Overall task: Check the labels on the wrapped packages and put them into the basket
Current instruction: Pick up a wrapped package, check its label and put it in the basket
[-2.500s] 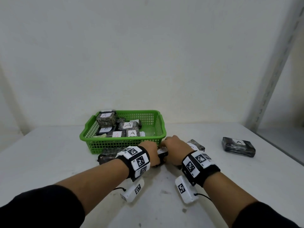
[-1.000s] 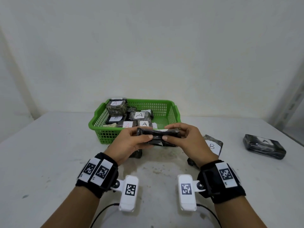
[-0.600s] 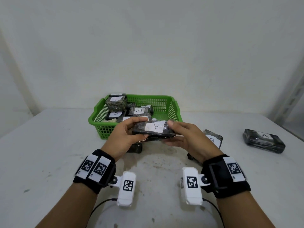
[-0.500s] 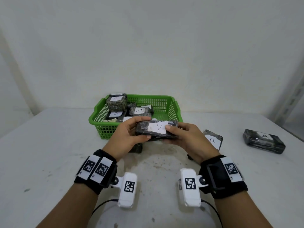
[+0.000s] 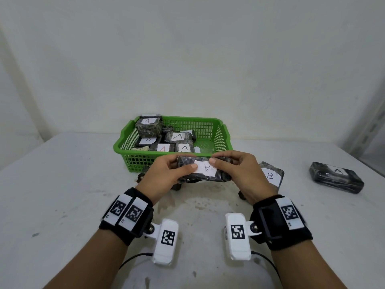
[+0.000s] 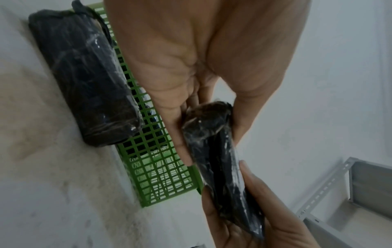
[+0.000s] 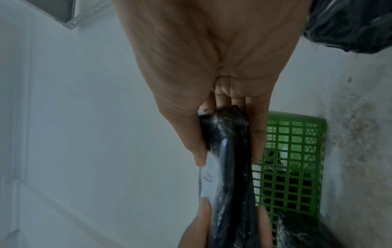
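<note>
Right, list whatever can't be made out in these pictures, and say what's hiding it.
- Package on the table under the held package: label unseen, head view, left hand covers it.
- Same package, left wrist view: only its dark wrap faces the camera.
- Package B: left part hidden by the right hand.
- Lower packages in the basket: labels covered by those above.

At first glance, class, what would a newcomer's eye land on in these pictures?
First, the wrapped package held up between the left hand and right hand, its white label showing an A. Just behind stands the green basket with labelled packages inside. A package marked B lies on the table by the right hand.
</note>
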